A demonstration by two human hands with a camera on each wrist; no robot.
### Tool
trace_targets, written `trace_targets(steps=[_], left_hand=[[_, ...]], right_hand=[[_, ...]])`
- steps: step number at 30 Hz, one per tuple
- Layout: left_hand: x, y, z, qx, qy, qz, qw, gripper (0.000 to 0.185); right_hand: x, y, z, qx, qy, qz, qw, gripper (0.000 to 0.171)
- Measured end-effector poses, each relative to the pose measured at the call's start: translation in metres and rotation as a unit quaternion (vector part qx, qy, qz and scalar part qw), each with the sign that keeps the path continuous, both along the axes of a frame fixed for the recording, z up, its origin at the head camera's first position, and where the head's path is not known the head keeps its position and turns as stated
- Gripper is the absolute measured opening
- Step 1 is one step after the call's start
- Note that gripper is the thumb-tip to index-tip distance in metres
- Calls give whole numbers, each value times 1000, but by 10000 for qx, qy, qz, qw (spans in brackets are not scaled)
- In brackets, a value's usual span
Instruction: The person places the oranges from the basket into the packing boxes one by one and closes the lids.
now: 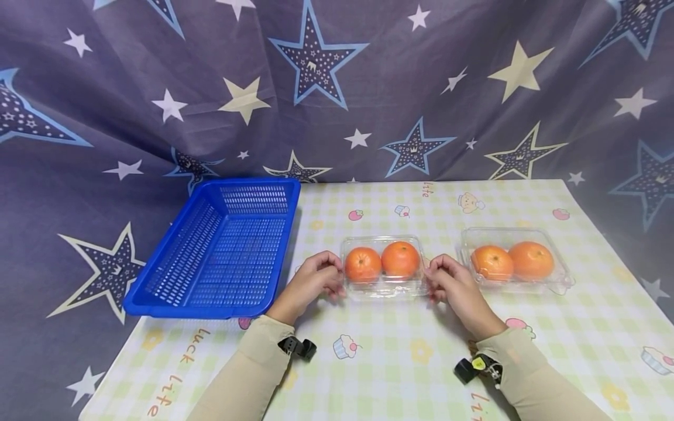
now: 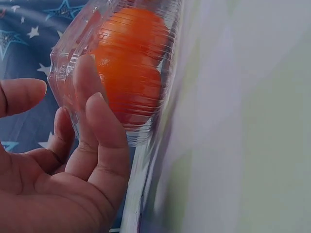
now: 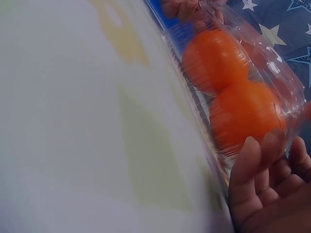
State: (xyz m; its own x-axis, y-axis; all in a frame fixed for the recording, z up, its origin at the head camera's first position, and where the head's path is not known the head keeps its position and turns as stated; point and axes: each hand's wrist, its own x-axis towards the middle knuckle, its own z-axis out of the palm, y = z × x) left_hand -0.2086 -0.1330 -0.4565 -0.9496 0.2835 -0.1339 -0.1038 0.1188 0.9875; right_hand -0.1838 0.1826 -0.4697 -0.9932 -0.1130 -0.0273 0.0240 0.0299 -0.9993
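A clear plastic clamshell box (image 1: 387,289) sits on the table between the two hands, with two oranges (image 1: 363,265) side by side inside. At its left end is my left hand (image 1: 315,278). The left wrist view shows those fingertips (image 2: 104,114) against the box's ribbed side, while the thumb stands apart from it. My right hand (image 1: 457,292) is at the opposite end, its fingertips (image 3: 248,153) right at the box wall and loosely bent. Neither hand wraps round the box.
A second clear box (image 1: 547,283) holding two more oranges (image 1: 532,261) lies to the right, just beyond my right hand. On the left stands a blue plastic basket (image 1: 286,245) with slotted walls. The checked tablecloth (image 1: 384,386) spreads in front, and a star-patterned curtain (image 1: 379,88) hangs behind.
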Motion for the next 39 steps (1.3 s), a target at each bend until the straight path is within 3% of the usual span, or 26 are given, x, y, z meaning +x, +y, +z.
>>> trace_targets(steps=[5,12,20,23,26,31,39], left_hand=[[-1,-1,0,-49,90,-32,9999,22],[0,0,1,1,-21,-5,10000,29],[1,1,-1,-3,-298,-62,9995,39],[1,0,-4,-71,-421,-63,9991,42],[0,-1,-5,-227,-554,-225,9979,35],[1,-1,-1,-515,-606,-657,9947,16],[0,0,-1,-597,-531,-853,9931,21]], right_hand=[[0,3,0,-284,71,254,9992,18],[0,2,-1,-101,-43,327,9994,24],[3,1,4,640,-596,500,9949,11],[2,2,5,971,-708,707,9902,20],[1,3,4,1121,-756,893,9868,32],[1,4,4,1070,-731,1028,9862,36],[2,6,4,869,-701,1099,9877,34]])
